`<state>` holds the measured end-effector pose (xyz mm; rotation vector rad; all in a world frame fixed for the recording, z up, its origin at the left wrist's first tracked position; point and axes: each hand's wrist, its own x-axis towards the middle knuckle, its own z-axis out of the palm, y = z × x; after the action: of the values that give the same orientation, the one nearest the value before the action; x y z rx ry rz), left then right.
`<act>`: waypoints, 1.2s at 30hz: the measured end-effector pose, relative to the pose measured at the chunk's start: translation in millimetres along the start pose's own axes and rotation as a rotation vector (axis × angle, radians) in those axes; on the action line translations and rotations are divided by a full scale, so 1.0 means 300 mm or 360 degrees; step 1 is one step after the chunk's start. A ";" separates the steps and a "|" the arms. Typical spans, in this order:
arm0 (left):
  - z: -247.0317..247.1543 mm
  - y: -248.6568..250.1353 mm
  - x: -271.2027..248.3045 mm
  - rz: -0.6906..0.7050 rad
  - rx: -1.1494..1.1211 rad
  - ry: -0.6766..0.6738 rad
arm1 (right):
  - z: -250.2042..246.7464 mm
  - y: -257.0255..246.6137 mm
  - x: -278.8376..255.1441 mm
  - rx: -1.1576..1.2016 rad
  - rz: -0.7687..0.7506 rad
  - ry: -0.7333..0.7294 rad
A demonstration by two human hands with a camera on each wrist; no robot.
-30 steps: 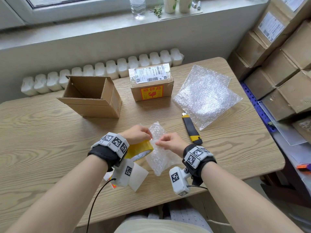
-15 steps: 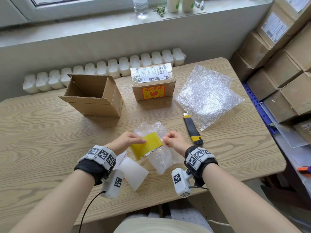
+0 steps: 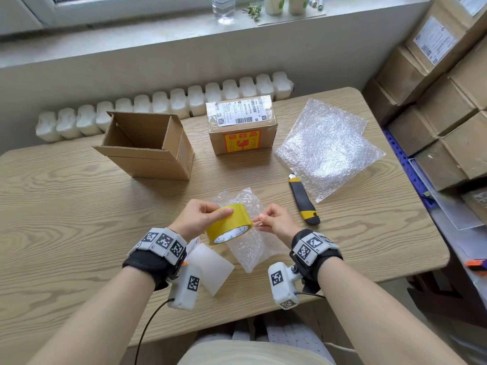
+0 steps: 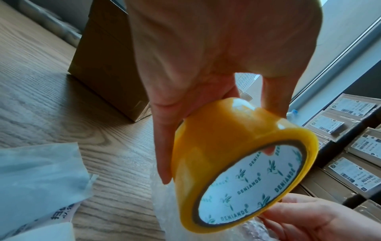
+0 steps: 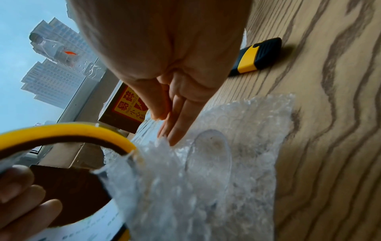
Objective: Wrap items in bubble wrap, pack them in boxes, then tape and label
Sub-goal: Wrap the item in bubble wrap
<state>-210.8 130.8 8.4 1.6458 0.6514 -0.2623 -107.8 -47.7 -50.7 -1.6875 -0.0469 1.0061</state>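
- The yellow packing-tape roll (image 3: 228, 223) is held above the table (image 3: 66, 206) by the left hand (image 3: 196, 219): the thumb is laid along the outer band and at least one fingertip is seen inside the core in the left wrist view, so the roll is gripped through its hole.
- The roll's axis is noted as tilted, with the printed inner liner facing back toward the person and slightly down.
- The right hand (image 3: 274, 222) is placed just beside the roll's right-hand rim, thumb and forefinger drawn together. What is pinched there cannot be told for certain; it is judged to be the free end of the tape, since a thin clear strip is seen leaving the rim in the right wrist view. The other fingers (image 5: 179, 124) are extended toward the wrap.
- The bubble-wrapped item (image 3: 245, 248) lies on the table directly beneath and between both hands, its long axis running roughly away from the person. A rounded clear form is visible inside the wrap in the right wrist view; the item is not identified further.
- Judgement: the coming move turns on the tape end lying to the right of the roll, above the bundle, so the pull would be made rightward by the right hand, which is nearer.
- The open cardboard box (image 3: 147, 146) stands well apart, far left; the utility knife (image 3: 304, 201) lies near the right hand.
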 end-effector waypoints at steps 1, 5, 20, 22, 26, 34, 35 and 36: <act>0.003 -0.003 0.000 -0.0006 -0.0008 0.0020 | 0.000 0.000 -0.002 0.0007 0.0009 0.0008; 0.018 -0.018 0.003 -0.0029 -0.0065 0.0153 | -0.011 -0.004 -0.002 -0.0063 0.0063 0.0066; 0.004 -0.113 -0.011 -0.0062 -0.0347 0.0140 | 0.019 -0.066 -0.013 -0.1411 0.0058 0.0140; 0.005 -0.115 -0.009 -0.0067 -0.0360 0.0163 | 0.021 -0.072 -0.012 -0.1491 0.0045 0.0161; -0.004 -0.124 -0.009 -0.0049 -0.0408 0.0181 | -0.016 -0.074 -0.025 -0.1445 -0.0003 0.0153; -0.001 -0.122 0.003 -0.0046 -0.0429 0.0137 | 0.010 -0.088 -0.031 -0.1264 -0.0237 -0.0481; -0.002 -0.121 0.002 -0.0046 -0.0435 0.0133 | 0.013 -0.083 -0.022 -0.1303 -0.0242 -0.0479; -0.003 -0.120 0.002 -0.0045 -0.0437 0.0128 | 0.015 -0.080 -0.014 -0.1325 -0.0256 -0.0466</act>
<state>-230.3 133.8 -21.7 1.3896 0.7382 -0.1208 -102.6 -37.1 -28.8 -2.2006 -0.8837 1.1857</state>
